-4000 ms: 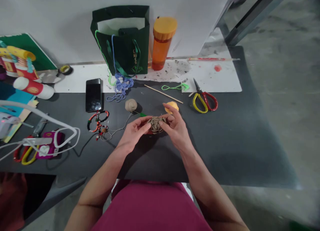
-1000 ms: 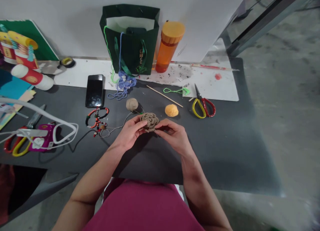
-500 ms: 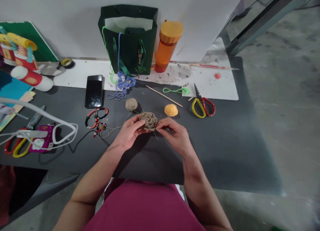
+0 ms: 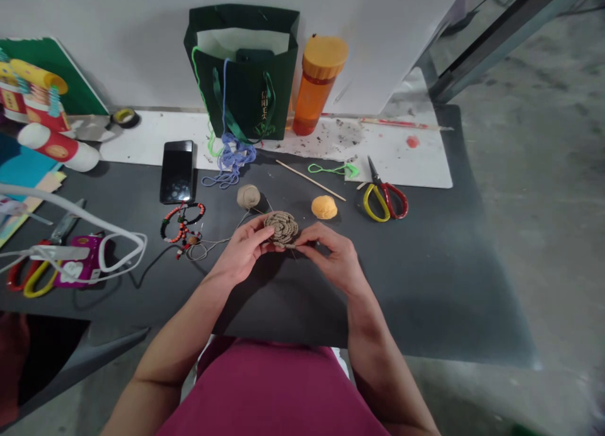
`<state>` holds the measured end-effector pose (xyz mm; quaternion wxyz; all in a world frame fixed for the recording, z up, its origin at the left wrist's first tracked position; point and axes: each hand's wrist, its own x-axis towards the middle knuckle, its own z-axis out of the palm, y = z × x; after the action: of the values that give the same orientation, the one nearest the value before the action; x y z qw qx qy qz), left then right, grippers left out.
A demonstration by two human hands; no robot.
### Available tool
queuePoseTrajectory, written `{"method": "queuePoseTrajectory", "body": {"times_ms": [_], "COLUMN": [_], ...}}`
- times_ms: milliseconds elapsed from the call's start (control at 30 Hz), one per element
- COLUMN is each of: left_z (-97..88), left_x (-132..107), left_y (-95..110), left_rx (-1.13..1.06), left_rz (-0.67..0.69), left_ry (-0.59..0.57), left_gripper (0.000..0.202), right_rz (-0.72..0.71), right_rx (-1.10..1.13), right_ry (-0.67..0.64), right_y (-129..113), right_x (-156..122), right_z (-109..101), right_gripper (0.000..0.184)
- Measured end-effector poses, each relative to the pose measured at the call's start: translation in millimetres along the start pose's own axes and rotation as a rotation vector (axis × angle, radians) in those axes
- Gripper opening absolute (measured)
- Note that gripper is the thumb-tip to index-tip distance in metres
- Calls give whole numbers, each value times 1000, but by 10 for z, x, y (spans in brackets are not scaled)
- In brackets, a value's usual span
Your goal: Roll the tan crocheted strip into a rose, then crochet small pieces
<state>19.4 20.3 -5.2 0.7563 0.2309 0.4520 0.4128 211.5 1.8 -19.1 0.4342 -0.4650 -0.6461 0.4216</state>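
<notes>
My left hand (image 4: 242,252) pinches the left edge of a brown crocheted flower (image 4: 282,227) held just above the dark table (image 4: 425,259). My right hand (image 4: 331,256) is closed at the flower's lower right edge, fingers pinched on something thin that I cannot make out. A grey thread runs from the flower to a small beige yarn ball (image 4: 248,196) behind it. An orange yarn ball (image 4: 324,207) lies just right of the flower.
Red-and-yellow scissors (image 4: 384,195), a wooden stick (image 4: 311,180) and green yarn (image 4: 334,169) lie at the right. A phone (image 4: 178,162), bead bracelets (image 4: 182,222), a green bag (image 4: 243,77) and an orange bottle (image 4: 316,83) stand behind. White cables (image 4: 80,234) cross the left side.
Four seconds ago my right hand lay over the flower, which had something red under it; now it pinches at its lower right edge. Since half a second ago both hands barely moved.
</notes>
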Motion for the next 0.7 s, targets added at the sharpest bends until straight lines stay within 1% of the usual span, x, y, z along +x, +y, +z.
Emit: {"method": "queuePoseTrajectory", "body": {"times_ms": [100,233,300,433,567,700], "left_z": [4,-5,-12,-11,4,22], "left_x": [-13,-9,6,46,81,91], "left_y": [7,6,4,-3,-5,-2], "left_rx": [-1,-30,-48,-106,-186,-209], "left_rz": [-30,-69,-105,-212,-363,-414], "left_ry": [-38,-41,-42,-24,27,42], "left_gripper": [32,25,20,11,17,25], "right_rz": [33,113,173,320,415,438], "right_rx": [-20,24,125,382,542,602], "right_ry": [42,88,96,101,130,126], "right_y": [-12,-10,4,38,37,18], "right_x": [0,2,2,9,32,48], "right_z": [12,59,95,172,211,209], "right_gripper": [8,4,8,25,34,36]}}
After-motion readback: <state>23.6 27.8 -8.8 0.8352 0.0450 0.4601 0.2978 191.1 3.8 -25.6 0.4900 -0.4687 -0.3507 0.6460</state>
